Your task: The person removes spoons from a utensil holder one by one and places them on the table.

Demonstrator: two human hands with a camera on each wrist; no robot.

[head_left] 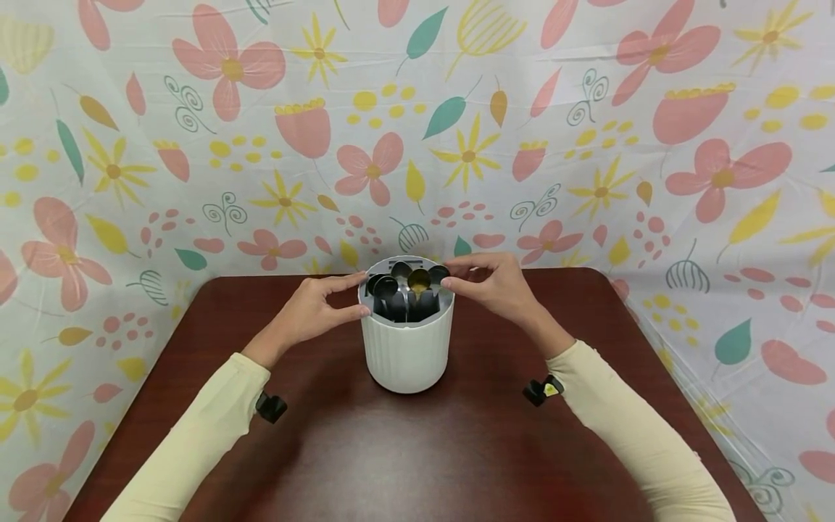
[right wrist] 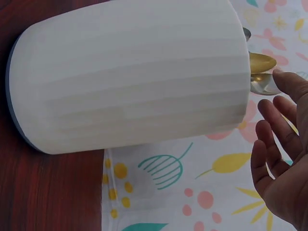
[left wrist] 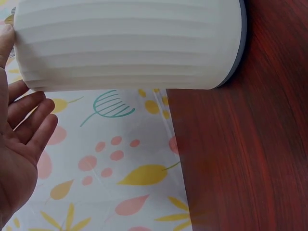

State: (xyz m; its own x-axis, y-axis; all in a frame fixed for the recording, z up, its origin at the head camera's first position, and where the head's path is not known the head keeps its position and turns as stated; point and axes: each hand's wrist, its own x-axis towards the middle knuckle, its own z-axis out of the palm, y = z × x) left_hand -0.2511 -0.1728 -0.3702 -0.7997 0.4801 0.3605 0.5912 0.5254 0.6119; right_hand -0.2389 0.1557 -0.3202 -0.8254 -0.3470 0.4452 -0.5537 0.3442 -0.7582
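A white ribbed utensil holder [head_left: 407, 355] with a dark base stands upright at the back of the table. Inside are several dark, shiny spoons and a gold spoon [right wrist: 262, 62]. My left hand [head_left: 316, 308] touches the left side of its rim with the thumb and a fingertip, the fingers loosely extended [left wrist: 29, 120]. At the right rim, the thumb and index finger of my right hand [head_left: 499, 286] pinch a silver spoon [right wrist: 263, 85] by its bowl. The other right fingers [right wrist: 262, 127] hang loosely curled. The spoon handles are hidden in the holder.
Dark reddish-brown wooden table [head_left: 391, 464] extends in front of the holder. Right behind it hangs a floral-print cloth [head_left: 417, 109]. Each wrist carries a small black camera, one on the left wrist [head_left: 270, 407] and one on the right.
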